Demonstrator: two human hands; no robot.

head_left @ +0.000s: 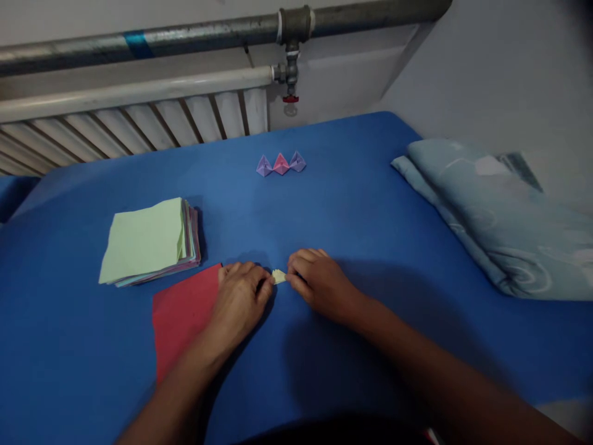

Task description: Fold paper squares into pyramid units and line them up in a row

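Note:
A small folded piece of pale yellow paper (278,277) lies low over the blue surface, pinched at both ends. My left hand (241,293) grips its left end between thumb and fingers. On the other side, my right hand (322,281) holds the right end the same way; the fingertips cover parts of the paper. Under my left hand and forearm rests a sheet of red paper (183,312), partly hidden. Further back stand three small folded paper shapes in a row: a purple one (264,166), a pink one (280,164) and another purple one (297,162).
A stack of coloured paper (143,241), light green on top, sits to the left. At the right lies a folded grey-green cloth (500,216) with a swirl pattern. Behind the blue surface (343,204) are a radiator (176,120), a metal pipe (208,36) and a red-handled valve (291,99).

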